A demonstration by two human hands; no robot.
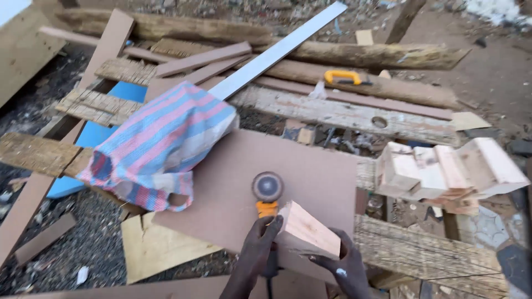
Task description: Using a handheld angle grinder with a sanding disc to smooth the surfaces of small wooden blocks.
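My left hand [259, 243] grips the orange body of an angle grinder [267, 207]. Its round sanding disc [267, 186] faces up over a brown flat board [310, 166]. My right hand [342, 264] holds a pale wedge-shaped wooden block [308, 229] from below and behind, just right of the grinder. The block's left end touches the fingers of my left hand. The grinder's lower body and cord are hidden behind my left hand.
A striped pink and blue woven bag [160, 141] lies on the board's left. Several cut pale wood blocks [449, 174] are piled at right. A long metal straightedge [277, 52], a saw with a yellow handle [343, 76], rough planks and logs lie beyond.
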